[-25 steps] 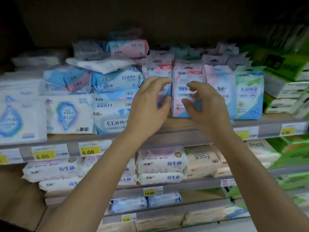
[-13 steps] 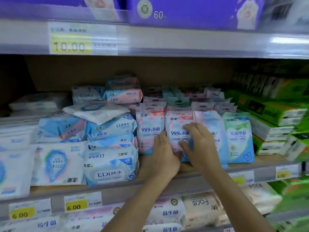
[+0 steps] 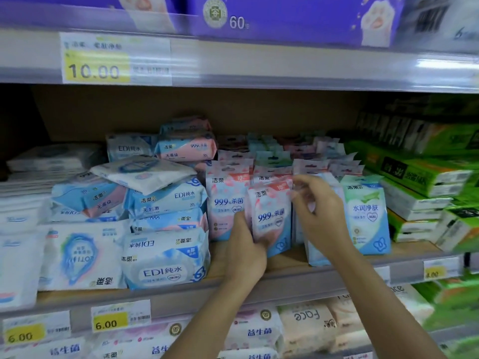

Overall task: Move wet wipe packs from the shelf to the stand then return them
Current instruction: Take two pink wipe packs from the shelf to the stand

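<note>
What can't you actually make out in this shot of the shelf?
- Head view: the pink wipe pack, lower left hidden by the left hand.
- The pack behind the right hand: front hidden.
- Price tag at right: blurred.
- The stand: out of frame.

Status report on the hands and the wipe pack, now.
Left hand grips pink wipe pack, tilted, at shelf front. Right hand open behind it. Nothing in the way.
</note>
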A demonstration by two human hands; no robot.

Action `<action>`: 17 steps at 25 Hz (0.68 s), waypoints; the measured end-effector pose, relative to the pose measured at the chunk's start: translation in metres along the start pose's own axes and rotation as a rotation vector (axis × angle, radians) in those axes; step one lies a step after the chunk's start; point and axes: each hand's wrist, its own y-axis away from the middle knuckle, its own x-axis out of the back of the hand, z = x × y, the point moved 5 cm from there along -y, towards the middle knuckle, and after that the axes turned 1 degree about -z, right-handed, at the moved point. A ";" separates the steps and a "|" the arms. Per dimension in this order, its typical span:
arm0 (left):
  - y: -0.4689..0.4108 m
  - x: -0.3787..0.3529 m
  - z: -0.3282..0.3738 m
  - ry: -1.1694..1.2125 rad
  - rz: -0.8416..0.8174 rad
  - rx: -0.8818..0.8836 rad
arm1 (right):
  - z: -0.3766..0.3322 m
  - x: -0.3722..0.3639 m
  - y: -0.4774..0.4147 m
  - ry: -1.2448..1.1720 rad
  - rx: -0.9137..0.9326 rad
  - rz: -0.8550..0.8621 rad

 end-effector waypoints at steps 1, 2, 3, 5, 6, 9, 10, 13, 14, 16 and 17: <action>0.002 0.006 -0.001 0.045 0.032 0.000 | -0.002 0.003 -0.008 0.032 0.022 0.020; 0.005 0.013 -0.003 0.089 0.066 0.002 | -0.004 0.004 -0.017 0.087 0.041 0.015; 0.009 0.018 -0.003 0.130 0.098 0.004 | -0.003 0.002 -0.027 0.181 0.053 -0.024; 0.016 0.027 -0.004 0.180 0.153 0.003 | 0.002 -0.011 -0.044 0.450 0.014 -0.181; 0.017 0.030 -0.005 0.199 0.172 0.000 | 0.006 -0.017 -0.049 0.569 -0.027 -0.252; 0.018 0.034 -0.008 0.259 0.181 -0.005 | 0.009 -0.031 -0.054 0.724 -0.066 -0.278; 0.018 0.034 -0.009 0.271 0.174 0.003 | 0.008 -0.033 -0.055 0.720 -0.071 -0.243; 0.020 0.030 -0.014 0.302 0.163 0.029 | 0.010 -0.031 -0.058 0.595 -0.112 -0.144; 0.021 0.029 -0.016 0.326 0.156 0.038 | 0.012 -0.030 -0.060 0.578 -0.111 -0.144; 0.023 0.028 -0.016 0.362 0.147 0.045 | 0.014 -0.026 -0.062 0.557 -0.072 -0.138; 0.024 0.028 -0.016 0.379 0.148 0.045 | 0.013 -0.023 -0.060 0.520 -0.040 -0.117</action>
